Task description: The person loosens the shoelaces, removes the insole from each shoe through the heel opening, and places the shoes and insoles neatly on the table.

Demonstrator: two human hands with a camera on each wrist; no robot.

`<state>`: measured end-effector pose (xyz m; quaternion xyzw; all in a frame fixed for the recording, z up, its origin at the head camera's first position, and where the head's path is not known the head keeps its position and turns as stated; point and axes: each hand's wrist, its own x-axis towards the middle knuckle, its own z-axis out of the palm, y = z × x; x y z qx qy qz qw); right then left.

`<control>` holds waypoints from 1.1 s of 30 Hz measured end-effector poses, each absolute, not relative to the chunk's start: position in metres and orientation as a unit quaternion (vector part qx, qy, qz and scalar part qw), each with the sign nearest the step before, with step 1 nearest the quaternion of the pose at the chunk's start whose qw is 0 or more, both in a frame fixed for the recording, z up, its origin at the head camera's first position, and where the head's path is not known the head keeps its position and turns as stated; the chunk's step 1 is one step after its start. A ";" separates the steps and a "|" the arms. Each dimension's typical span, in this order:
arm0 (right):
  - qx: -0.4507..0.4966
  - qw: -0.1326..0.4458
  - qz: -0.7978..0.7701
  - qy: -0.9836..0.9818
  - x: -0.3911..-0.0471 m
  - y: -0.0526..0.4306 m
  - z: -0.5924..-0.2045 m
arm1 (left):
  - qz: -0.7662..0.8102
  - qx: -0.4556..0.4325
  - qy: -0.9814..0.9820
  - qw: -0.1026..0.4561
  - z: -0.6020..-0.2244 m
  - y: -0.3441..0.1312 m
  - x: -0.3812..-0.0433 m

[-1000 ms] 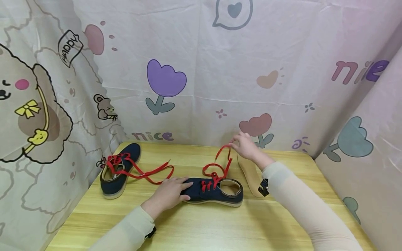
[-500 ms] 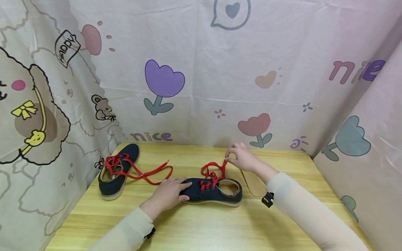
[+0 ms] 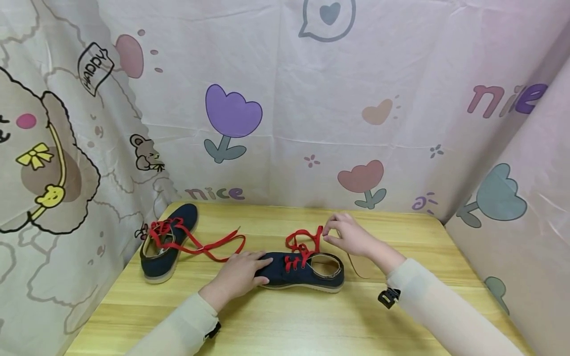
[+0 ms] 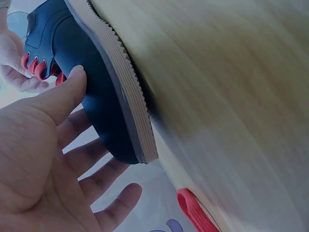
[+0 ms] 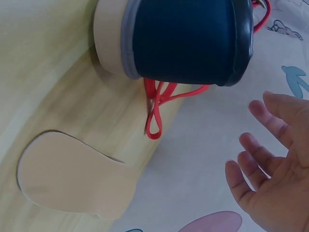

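Near the middle of the table, a navy canvas shoe (image 3: 278, 274) with red laces (image 3: 303, 242) lies with its toe to the left. My left hand (image 3: 238, 274) holds its toe; in the left wrist view the thumb (image 4: 72, 94) lies along one side and some fingers (image 4: 77, 128) reach behind the toe. My right hand (image 3: 349, 235) hovers right of the loose laces, its fingers bent and apart, with nothing between them in the right wrist view. Beneath that hand lies a tan insole (image 5: 77, 174), partly hidden in the head view.
A second navy shoe (image 3: 160, 264) stands at the table's left, toe to the back. Its long red lace (image 3: 213, 244) trails right, towards my left hand. A printed curtain (image 3: 289, 99) rises behind the wooden table (image 3: 285, 321) and along both sides.
My right hand has come down, drawing the red lace down beside the shoe, then let it go and shifted slightly right. The left hand has stayed on the toe.
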<state>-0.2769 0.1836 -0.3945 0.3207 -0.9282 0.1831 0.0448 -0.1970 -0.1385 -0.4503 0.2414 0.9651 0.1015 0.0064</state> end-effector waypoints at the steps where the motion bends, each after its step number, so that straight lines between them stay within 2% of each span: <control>1: 0.320 0.046 0.185 -0.928 -0.276 0.184 -0.396 | 0.102 0.242 0.965 0.007 -0.450 -0.138 -0.197; 26: 0.337 0.032 0.180 -0.924 -0.259 0.193 -0.427 | 0.118 0.247 0.962 -0.003 -0.452 -0.140 -0.197; 33: 0.328 0.053 0.191 -0.924 -0.251 0.194 -0.431 | 0.132 0.252 0.959 -0.002 -0.454 -0.142 -0.199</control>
